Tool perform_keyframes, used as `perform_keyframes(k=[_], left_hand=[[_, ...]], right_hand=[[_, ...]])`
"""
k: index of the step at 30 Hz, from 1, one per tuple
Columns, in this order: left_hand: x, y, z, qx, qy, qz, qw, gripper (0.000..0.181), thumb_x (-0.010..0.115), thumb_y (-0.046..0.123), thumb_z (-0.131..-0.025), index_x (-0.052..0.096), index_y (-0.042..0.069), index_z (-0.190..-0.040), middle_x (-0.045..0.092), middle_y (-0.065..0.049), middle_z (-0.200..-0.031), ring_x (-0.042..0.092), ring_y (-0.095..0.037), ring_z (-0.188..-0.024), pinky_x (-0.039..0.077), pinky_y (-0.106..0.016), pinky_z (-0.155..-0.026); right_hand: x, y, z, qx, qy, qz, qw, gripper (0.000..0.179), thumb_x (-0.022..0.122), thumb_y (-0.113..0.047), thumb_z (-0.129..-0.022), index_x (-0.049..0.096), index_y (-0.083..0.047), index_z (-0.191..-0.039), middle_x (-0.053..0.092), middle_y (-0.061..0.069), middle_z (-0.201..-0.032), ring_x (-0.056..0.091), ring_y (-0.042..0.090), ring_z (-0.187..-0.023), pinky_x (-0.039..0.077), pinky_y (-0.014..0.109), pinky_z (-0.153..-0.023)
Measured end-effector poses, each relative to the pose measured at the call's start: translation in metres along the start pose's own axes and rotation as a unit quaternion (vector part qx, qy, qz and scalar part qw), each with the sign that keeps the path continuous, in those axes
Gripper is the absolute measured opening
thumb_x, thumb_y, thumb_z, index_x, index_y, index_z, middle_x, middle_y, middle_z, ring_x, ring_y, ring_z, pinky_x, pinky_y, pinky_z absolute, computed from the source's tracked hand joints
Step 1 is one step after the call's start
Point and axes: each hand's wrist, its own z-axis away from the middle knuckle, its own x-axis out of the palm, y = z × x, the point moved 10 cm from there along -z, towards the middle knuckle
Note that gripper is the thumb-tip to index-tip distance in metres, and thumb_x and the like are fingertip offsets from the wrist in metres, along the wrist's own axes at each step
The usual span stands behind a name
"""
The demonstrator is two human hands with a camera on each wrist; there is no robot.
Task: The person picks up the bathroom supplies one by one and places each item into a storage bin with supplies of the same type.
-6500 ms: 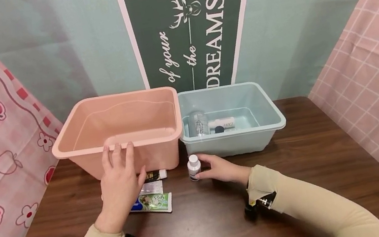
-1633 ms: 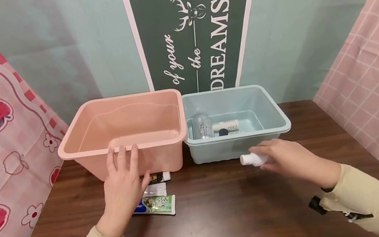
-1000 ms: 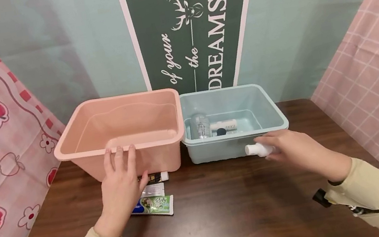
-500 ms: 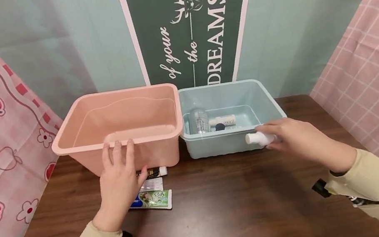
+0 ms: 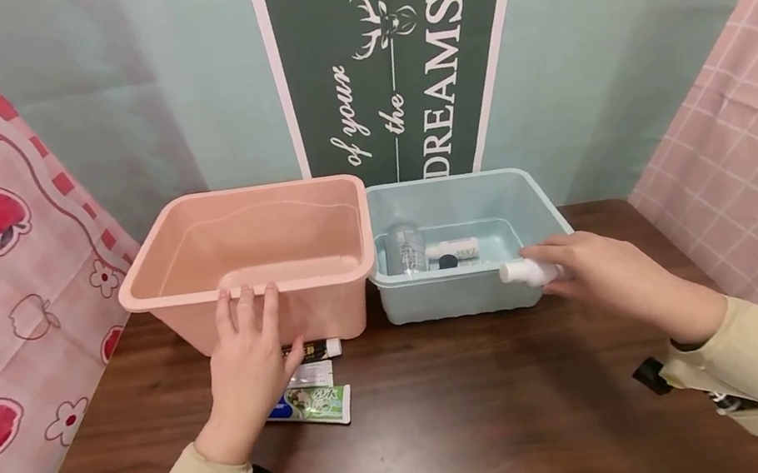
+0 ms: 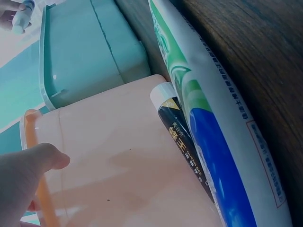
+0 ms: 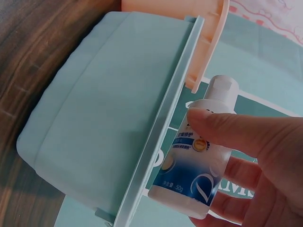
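My right hand (image 5: 609,268) grips a small white bottle (image 5: 533,272) just above the front right rim of the light blue bin (image 5: 458,294). In the right wrist view the bottle (image 7: 194,156) has a blue and white label, and the thumb presses its front. My left hand (image 5: 248,369) rests straight fingers over the front rim of the pink bin (image 5: 155,305), with the thumb apart along the outer wall. Inside the blue bin lie a clear bottle (image 5: 405,249), a white tube-like container (image 5: 457,248) and something with a dark cap (image 5: 448,261).
Below the pink bin, partly hidden by my left hand, lie a black tube (image 5: 319,350) with a white cap, a pale packet (image 5: 312,376) and a green, blue and white toothpaste tube (image 5: 313,406). The wooden table (image 5: 445,436) is enclosed by hanging cloths.
My right hand first touched the bottle standing on the table. It has since lifted it, tilted it sideways and carried it right and up to the blue bin's rim. My left hand stays put.
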Motion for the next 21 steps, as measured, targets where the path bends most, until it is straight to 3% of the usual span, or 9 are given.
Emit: perform_keyframes(k=[13,21], left_hand=[[0.0,-0.001,0.001,0.001,-0.008,-0.004,1.0,0.083,0.079,0.034,-0.064,0.046,-0.003,-0.13,0.043,-0.031,-0.123,0.038,-0.055,-0.115,0.05,-0.051,-0.045],[-0.001,-0.001,-0.001,0.004,-0.009,-0.004,0.9999,0.083,0.077,0.036,-0.065,0.045,-0.003,-0.131,0.042,-0.03,-0.124,0.036,-0.055,-0.116,0.051,-0.052,-0.047]], right_hand=[[-0.002,0.009,-0.01,-0.008,0.004,-0.005,0.9999,0.045,0.079,-0.007,-0.068,0.066,-0.003,-0.111,0.067,0.013,-0.099,0.063,0.028,-0.084,0.049,0.045,-0.065],[-0.013,0.014,-0.017,-0.017,0.023,0.005,0.9996,0.046,0.08,-0.004,-0.066,0.066,-0.001,-0.109,0.066,0.016,-0.092,0.061,0.027,-0.074,0.049,0.044,-0.061]])
